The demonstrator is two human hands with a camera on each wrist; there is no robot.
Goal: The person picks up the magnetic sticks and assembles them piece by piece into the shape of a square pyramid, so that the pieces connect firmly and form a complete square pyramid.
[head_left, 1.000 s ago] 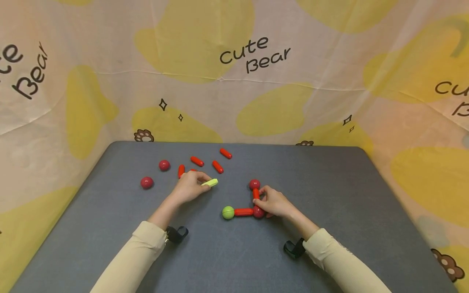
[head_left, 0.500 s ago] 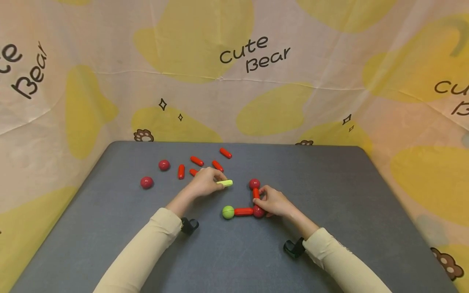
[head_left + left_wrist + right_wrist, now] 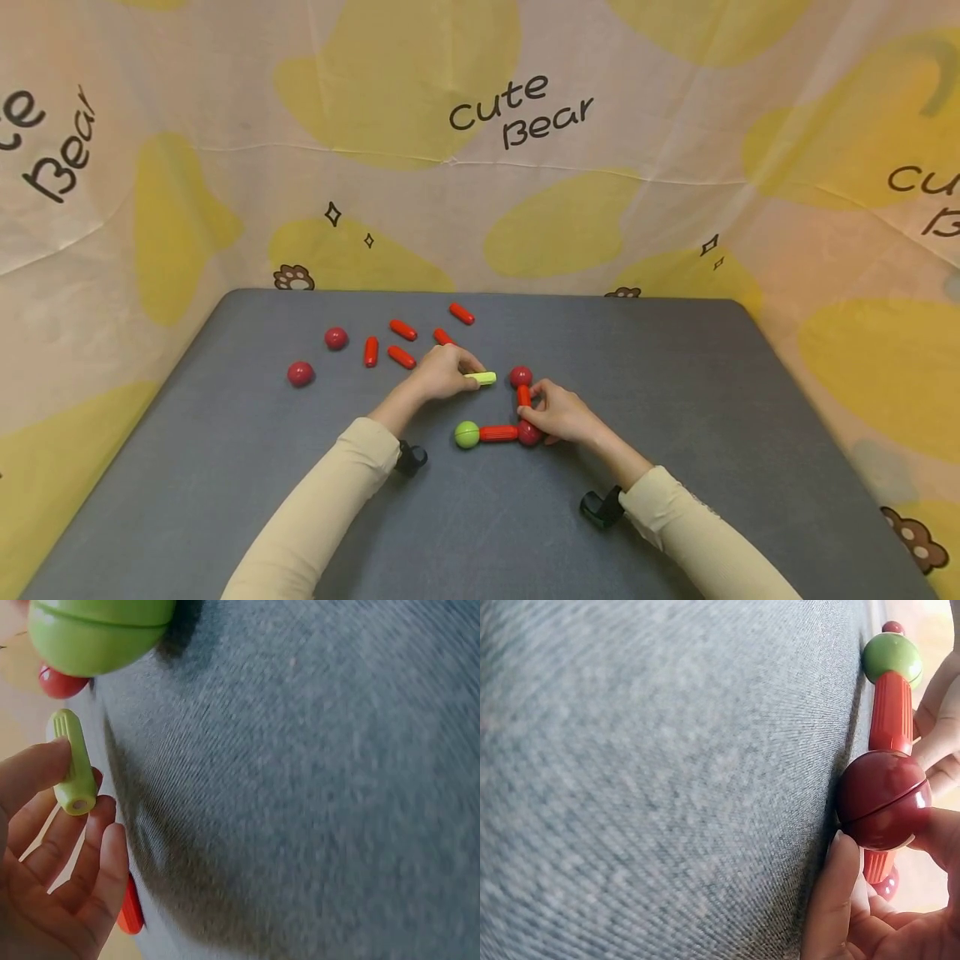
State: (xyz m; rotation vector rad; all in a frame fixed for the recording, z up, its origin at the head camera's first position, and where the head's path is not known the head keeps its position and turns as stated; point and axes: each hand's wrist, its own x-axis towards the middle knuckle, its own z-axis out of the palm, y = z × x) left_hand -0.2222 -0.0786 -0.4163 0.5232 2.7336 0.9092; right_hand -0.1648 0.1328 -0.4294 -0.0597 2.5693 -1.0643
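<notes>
My left hand (image 3: pixel 444 372) pinches a yellow-green magnetic rod (image 3: pixel 73 769) between thumb and fingers, just left of the far red ball (image 3: pixel 521 377). My right hand (image 3: pixel 564 414) grips the upright red rod (image 3: pixel 524 397) of an L-shaped piece, close to its red corner ball (image 3: pixel 883 799). From that corner a second red rod (image 3: pixel 498 433) runs left to a green ball (image 3: pixel 467 434). The far red ball tops the upright rod. In the right wrist view my fingers surround the corner ball, and part of the upright rod is hidden.
Several loose red rods (image 3: pixel 402 357) lie at the back left of the grey table (image 3: pixel 675 375), one partly behind my left hand. Two red balls (image 3: pixel 336 337) sit farther left. A patterned cloth (image 3: pixel 555 217) hangs behind the table.
My left hand has moved right with the yellow-green rod, coming close to the far red ball and uncovering loose red rods. My right hand and the L-shaped piece stay in place.
</notes>
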